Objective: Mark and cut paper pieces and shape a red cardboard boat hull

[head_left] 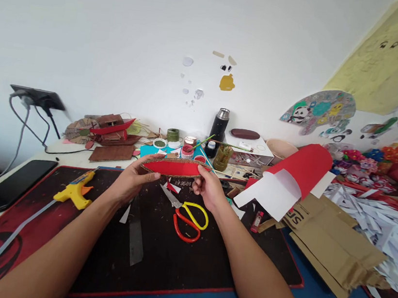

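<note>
Both hands hold up a long, narrow boat-shaped piece (172, 167) with a red face and a brown, corrugated-looking rim. My left hand (134, 177) grips its left end, thumb along the lower edge. At the right end my right hand (209, 187) pinches it, with the thumb on the red face and the other fingers curled beneath. Below lie scissors (180, 207) with one red and one yellow handle, blades apart on the dark mat (154, 265). A flat ruler-like strip (135, 236) rests left of them, near small paper scraps.
A yellow glue gun (75, 191) lies on the left, near a black phone-like slab (12, 185). Behind stand paint jars (187, 151) and a black flask (219, 127). Rolled red paper (301, 170), cardboard (333, 245) and many white paper strips (372, 225) fill the right.
</note>
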`<act>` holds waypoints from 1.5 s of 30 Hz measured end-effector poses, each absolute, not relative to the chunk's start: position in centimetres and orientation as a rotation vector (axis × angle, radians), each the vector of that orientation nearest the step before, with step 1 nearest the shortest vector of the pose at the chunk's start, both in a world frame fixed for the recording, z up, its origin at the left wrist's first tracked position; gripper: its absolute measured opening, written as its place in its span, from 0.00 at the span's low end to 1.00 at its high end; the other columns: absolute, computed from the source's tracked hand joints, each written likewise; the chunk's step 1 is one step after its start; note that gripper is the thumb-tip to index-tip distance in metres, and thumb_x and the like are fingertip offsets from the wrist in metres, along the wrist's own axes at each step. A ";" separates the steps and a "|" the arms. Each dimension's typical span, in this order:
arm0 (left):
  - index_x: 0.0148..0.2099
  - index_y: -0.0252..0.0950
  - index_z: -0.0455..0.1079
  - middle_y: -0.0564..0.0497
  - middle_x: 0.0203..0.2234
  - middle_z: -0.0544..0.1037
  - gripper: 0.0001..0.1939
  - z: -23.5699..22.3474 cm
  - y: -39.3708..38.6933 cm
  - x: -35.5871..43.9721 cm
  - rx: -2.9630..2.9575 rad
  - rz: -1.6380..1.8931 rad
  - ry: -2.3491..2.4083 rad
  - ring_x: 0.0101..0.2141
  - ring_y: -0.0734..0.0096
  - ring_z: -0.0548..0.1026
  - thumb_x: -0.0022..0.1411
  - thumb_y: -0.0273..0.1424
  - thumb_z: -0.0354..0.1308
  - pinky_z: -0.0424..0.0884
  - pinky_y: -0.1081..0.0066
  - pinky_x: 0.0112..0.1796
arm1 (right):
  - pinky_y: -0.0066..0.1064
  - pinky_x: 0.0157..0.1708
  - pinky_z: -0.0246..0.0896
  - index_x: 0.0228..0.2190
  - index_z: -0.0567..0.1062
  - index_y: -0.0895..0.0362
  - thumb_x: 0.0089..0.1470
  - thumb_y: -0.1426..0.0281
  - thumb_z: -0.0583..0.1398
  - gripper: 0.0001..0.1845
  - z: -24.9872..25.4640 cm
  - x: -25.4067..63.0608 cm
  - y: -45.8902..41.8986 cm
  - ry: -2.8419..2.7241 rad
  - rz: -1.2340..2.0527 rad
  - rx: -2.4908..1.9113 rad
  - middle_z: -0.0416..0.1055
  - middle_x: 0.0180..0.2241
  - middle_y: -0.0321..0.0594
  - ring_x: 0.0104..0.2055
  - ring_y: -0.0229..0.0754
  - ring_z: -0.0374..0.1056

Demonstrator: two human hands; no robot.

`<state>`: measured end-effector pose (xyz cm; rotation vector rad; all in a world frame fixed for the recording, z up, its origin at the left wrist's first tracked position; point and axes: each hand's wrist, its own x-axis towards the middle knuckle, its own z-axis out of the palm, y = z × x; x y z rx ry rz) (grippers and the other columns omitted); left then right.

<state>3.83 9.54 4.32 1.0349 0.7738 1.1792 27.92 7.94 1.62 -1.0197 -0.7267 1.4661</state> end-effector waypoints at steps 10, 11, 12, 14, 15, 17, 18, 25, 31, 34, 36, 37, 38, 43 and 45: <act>0.57 0.41 0.82 0.43 0.51 0.86 0.37 4.1 9.8 3.8 1.034 1.222 0.767 0.52 0.54 0.84 0.43 0.32 0.85 0.80 0.69 0.49 | 0.26 0.15 0.50 0.26 0.66 0.52 0.41 0.42 0.76 0.34 1.9 27.9 7.8 -0.765 1.463 -1.022 0.67 0.19 0.30 0.18 0.34 0.60; 0.57 0.41 0.82 0.43 0.51 0.86 0.37 4.1 9.8 3.9 1.035 1.225 0.765 0.51 0.54 0.84 0.43 0.32 0.85 0.80 0.69 0.49 | 0.26 0.15 0.50 0.26 0.66 0.52 0.41 0.42 0.76 0.34 1.8 27.9 7.8 -0.770 1.458 -1.028 0.67 0.19 0.30 0.18 0.34 0.60; 0.57 0.41 0.82 0.43 0.50 0.86 0.36 4.1 9.8 3.9 1.037 1.221 0.764 0.51 0.55 0.84 0.44 0.31 0.85 0.80 0.70 0.48 | 0.25 0.15 0.51 0.26 0.67 0.52 0.41 0.42 0.76 0.34 1.8 27.9 7.8 -0.777 1.451 -1.035 0.67 0.19 0.29 0.18 0.34 0.60; 0.58 0.40 0.81 0.43 0.50 0.86 0.36 4.1 9.8 3.9 1.038 1.205 0.769 0.48 0.56 0.84 0.45 0.31 0.84 0.82 0.69 0.44 | 0.25 0.15 0.52 0.27 0.67 0.52 0.42 0.43 0.75 0.33 1.8 27.9 7.8 -0.796 1.429 -1.054 0.66 0.18 0.28 0.17 0.34 0.61; 0.58 0.40 0.81 0.43 0.50 0.86 0.36 4.0 9.8 3.9 1.032 1.197 0.775 0.46 0.57 0.84 0.46 0.31 0.84 0.82 0.69 0.42 | 0.25 0.15 0.52 0.28 0.67 0.52 0.43 0.43 0.75 0.32 1.8 27.9 7.8 -0.810 1.415 -1.063 0.66 0.18 0.28 0.17 0.34 0.62; 0.58 0.40 0.80 0.44 0.48 0.86 0.36 3.9 10.0 3.9 1.001 1.190 0.790 0.43 0.58 0.84 0.46 0.32 0.83 0.84 0.67 0.39 | 0.25 0.15 0.53 0.28 0.68 0.52 0.46 0.43 0.74 0.30 1.7 27.8 7.7 -0.849 1.380 -1.083 0.67 0.19 0.28 0.17 0.35 0.64; 0.58 0.39 0.79 0.44 0.47 0.86 0.36 3.7 10.1 3.9 0.978 1.196 0.800 0.41 0.59 0.84 0.45 0.32 0.83 0.84 0.67 0.37 | 0.24 0.15 0.53 0.28 0.68 0.52 0.47 0.44 0.73 0.30 1.6 27.7 7.7 -0.874 1.362 -1.092 0.67 0.19 0.28 0.17 0.35 0.65; 0.48 0.36 0.77 0.50 0.38 0.84 0.31 2.7 10.9 4.0 0.901 1.256 0.870 0.33 0.67 0.82 0.42 0.31 0.84 0.81 0.73 0.30 | 0.25 0.15 0.53 0.19 0.71 0.54 0.56 0.45 0.69 0.30 1.1 26.9 7.2 -1.140 1.324 -1.153 0.69 0.14 0.36 0.15 0.34 0.63; 0.46 0.36 0.74 0.53 0.34 0.81 0.32 2.1 11.2 4.1 0.875 1.295 0.926 0.30 0.70 0.80 0.40 0.31 0.84 0.78 0.75 0.27 | 0.25 0.16 0.55 0.21 0.72 0.54 0.59 0.45 0.67 0.29 1.5 26.6 6.6 -1.243 1.323 -1.159 0.70 0.15 0.35 0.15 0.34 0.63; 0.45 0.36 0.73 0.53 0.34 0.80 0.32 1.9 11.3 4.3 0.870 1.314 0.956 0.29 0.70 0.79 0.39 0.31 0.84 0.77 0.74 0.26 | 0.25 0.17 0.55 0.23 0.72 0.53 0.59 0.44 0.67 0.28 1.6 26.5 6.5 -1.264 1.324 -1.154 0.70 0.15 0.33 0.16 0.35 0.64; 0.45 0.37 0.72 0.54 0.34 0.80 0.32 1.8 11.3 4.4 0.868 1.326 0.972 0.29 0.71 0.79 0.39 0.31 0.83 0.76 0.74 0.26 | 0.25 0.17 0.55 0.24 0.71 0.53 0.59 0.43 0.66 0.28 1.7 26.4 6.4 -1.274 1.325 -1.154 0.69 0.16 0.32 0.16 0.35 0.65; 0.44 0.36 0.72 0.54 0.34 0.80 0.32 1.7 11.3 4.4 0.866 1.327 0.979 0.29 0.71 0.79 0.39 0.31 0.83 0.76 0.74 0.27 | 0.25 0.17 0.56 0.24 0.71 0.53 0.59 0.43 0.66 0.28 1.7 26.4 6.4 -1.278 1.325 -1.154 0.69 0.16 0.32 0.17 0.35 0.65; 0.44 0.36 0.72 0.54 0.34 0.80 0.31 1.7 11.3 4.4 0.865 1.327 0.987 0.29 0.71 0.79 0.39 0.31 0.83 0.76 0.74 0.27 | 0.25 0.17 0.56 0.25 0.71 0.53 0.59 0.43 0.66 0.28 1.7 26.3 6.4 -1.282 1.324 -1.155 0.69 0.16 0.32 0.17 0.35 0.65; 0.44 0.36 0.72 0.53 0.34 0.80 0.32 1.7 11.3 4.4 0.854 1.317 1.006 0.29 0.70 0.79 0.38 0.32 0.83 0.75 0.73 0.27 | 0.25 0.17 0.56 0.27 0.71 0.53 0.58 0.42 0.66 0.28 1.8 26.2 6.4 -1.292 1.321 -1.159 0.68 0.17 0.30 0.17 0.35 0.65; 0.44 0.36 0.73 0.53 0.34 0.80 0.32 1.7 11.3 4.5 0.849 1.311 1.009 0.29 0.70 0.79 0.38 0.34 0.83 0.75 0.73 0.27 | 0.25 0.17 0.56 0.28 0.70 0.52 0.58 0.42 0.66 0.28 1.8 26.2 6.4 -1.288 1.322 -1.159 0.68 0.17 0.29 0.17 0.36 0.66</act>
